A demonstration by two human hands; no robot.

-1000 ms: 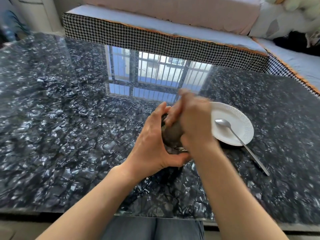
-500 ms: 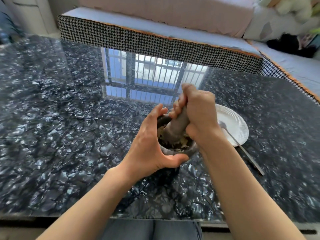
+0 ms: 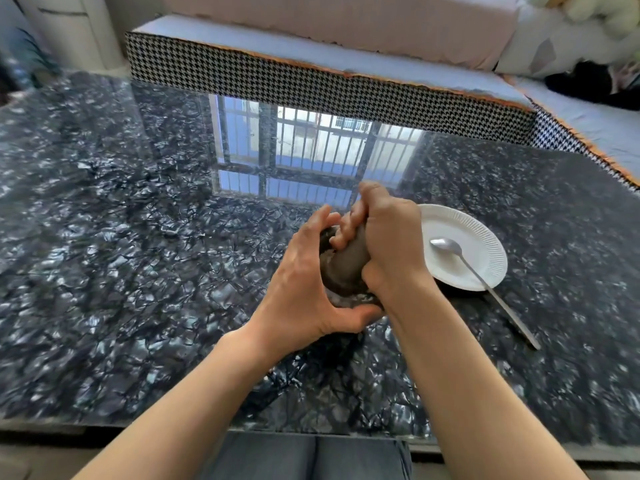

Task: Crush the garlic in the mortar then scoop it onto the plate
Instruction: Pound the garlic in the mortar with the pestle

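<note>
The right hand [image 3: 388, 247] is fisted tight around the pestle [image 3: 349, 261], whose thick dark shaft slants down and toward seven o'clock into the mortar [image 3: 327, 237]. The left hand [image 3: 304, 285] cups the mortar from its nine o'clock side, thumb hooked under the near wall and fingers curled over the far rim, steadying it on the table [image 3: 138, 254]. The garlic sits somewhere under the pestle head; between the two hands I cannot see any of it, so I cannot say how finely it is broken. By my reckoning the crushing is under way and not finished. The scooping is all yet to do: at three o'clock from the mortar, just beside the right wrist, the white plate [image 3: 485, 237] holds only the spoon [image 3: 446, 244], bowl on the plate, handle running off toward five o'clock onto the table.
</note>
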